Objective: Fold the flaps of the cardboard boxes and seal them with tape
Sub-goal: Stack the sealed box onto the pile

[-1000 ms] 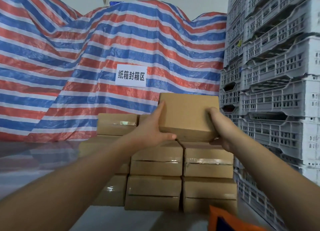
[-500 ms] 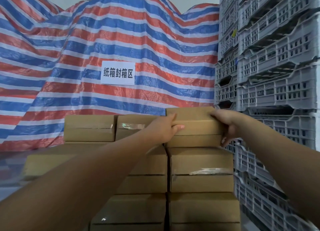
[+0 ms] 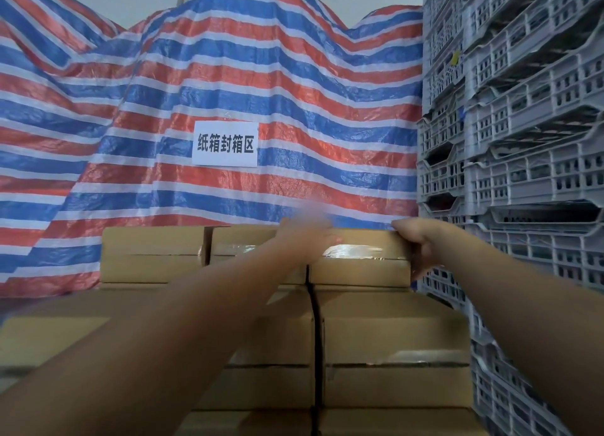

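Backing stacked cardboard boxes (image 3: 389, 334): striped tarp (image 3: 228, 76), grey crates (image 3: 523, 141); right hand (image 3: 416, 242) gripping top box (image 3: 359, 256), left hand (image 3: 307, 239) blurred.

Red-blue-white striped tarp (image 3: 228, 86), brown boxes (image 3: 389, 337)

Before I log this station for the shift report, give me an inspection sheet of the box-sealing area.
Surface: hidden under the stacked boxes.
Job's things: sealed box on the top row of the cardboard stack, shiny tape across its front.
Clutter: nothing seen.
Hands: right hand grips the sealed box's right end; left hand blurred at its left end, grip unclear.
Cables: nothing seen.
Surroundings: striped tarp with a white sign behind; grey plastic crates stacked on the right.
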A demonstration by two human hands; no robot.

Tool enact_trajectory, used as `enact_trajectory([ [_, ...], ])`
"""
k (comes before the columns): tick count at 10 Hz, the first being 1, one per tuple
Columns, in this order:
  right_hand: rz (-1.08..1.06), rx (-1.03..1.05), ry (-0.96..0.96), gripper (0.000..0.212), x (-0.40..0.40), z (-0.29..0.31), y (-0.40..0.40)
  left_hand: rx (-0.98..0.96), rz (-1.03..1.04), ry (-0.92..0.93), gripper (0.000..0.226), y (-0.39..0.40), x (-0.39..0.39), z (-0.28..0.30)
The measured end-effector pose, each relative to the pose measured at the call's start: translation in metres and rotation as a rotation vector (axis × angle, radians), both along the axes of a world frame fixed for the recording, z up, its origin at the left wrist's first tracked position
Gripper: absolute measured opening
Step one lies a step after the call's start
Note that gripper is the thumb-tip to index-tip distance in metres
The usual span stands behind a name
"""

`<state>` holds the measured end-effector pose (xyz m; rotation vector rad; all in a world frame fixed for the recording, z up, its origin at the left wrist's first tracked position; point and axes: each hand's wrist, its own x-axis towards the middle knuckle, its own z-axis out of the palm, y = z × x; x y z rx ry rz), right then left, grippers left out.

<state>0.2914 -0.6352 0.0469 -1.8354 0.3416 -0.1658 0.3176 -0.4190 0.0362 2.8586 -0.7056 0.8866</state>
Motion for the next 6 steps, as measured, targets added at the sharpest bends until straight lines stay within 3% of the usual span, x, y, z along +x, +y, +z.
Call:
enact_trajectory([
  [2,0.002,0.117,-0.112,0.038,0.007,-0.011,0.000,-0.027,0.044,-0.091,0.056,-0.005,0.005,-0.008],
  [3,-0.025,0.016,-0.118,0.047,0.008,-0.018,0.003,-0.001,0.089,-0.159,0.052,-0.009,0.002,-0.011],
  [4,-0.161,-0.079,-0.251,0.056,0.003,-0.018,0.013,-0.042,0.056,-0.227,0.048,-0.005,-0.012,-0.011],
  [5,-0.395,-0.016,-0.493,0.053,-0.011,-0.011,0.025,-0.156,-0.013,-0.240,0.045,0.007,-0.034,-0.007],
  [6,-0.402,0.115,-0.730,0.025,-0.040,-0.005,0.053,-0.395,-0.143,-0.232,0.041,0.023,-0.065,-0.003],
])
